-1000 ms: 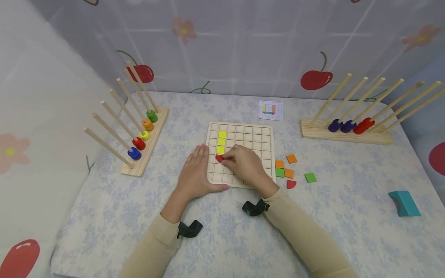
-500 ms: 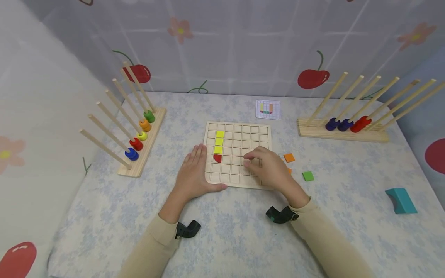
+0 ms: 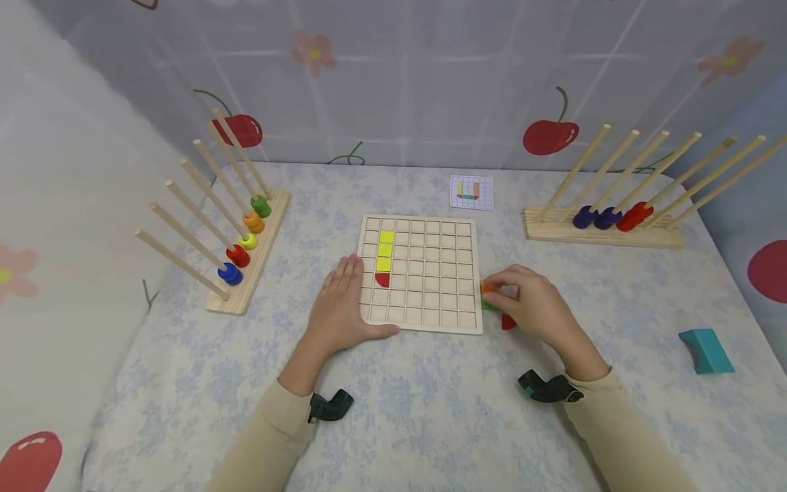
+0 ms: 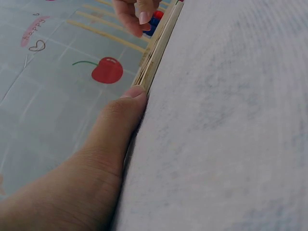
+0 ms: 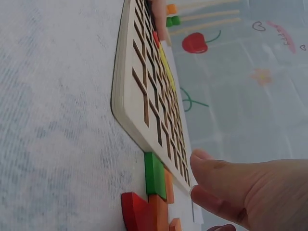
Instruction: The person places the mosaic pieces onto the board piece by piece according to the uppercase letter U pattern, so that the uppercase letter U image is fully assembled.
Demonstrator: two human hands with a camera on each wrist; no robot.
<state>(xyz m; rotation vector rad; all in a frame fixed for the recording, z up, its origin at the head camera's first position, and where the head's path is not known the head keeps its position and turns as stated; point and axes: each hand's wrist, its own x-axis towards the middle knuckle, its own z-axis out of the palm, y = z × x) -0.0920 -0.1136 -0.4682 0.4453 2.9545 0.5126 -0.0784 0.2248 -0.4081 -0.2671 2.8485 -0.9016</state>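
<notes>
A wooden grid board (image 3: 432, 287) lies on the table, with several yellow square tiles (image 3: 384, 250) in one column and a red quarter-round tile (image 3: 382, 279) below them. My left hand (image 3: 337, 307) rests along the board's left side, its fingers straight and its thumb along the front edge. Off the board's right edge, my right hand (image 3: 536, 304) hovers with thumb and index finger apart over loose tiles, holding nothing. A green tile (image 5: 155, 176), an orange tile (image 5: 159, 211) and a red quarter-round tile (image 5: 134, 211) show beneath it in the right wrist view; the hand partly hides this group from above.
Behind the board lies a small pattern card (image 3: 471, 192). Peg stands with coloured beads are at the left (image 3: 258, 266) and the back right (image 3: 602, 234). A teal arch block (image 3: 708, 351) lies at the far right.
My right hand has let go of the red quarter-round tile, which now lies in a cell below the yellow ones, and has moved right to the loose tiles. The left hand stays put.
</notes>
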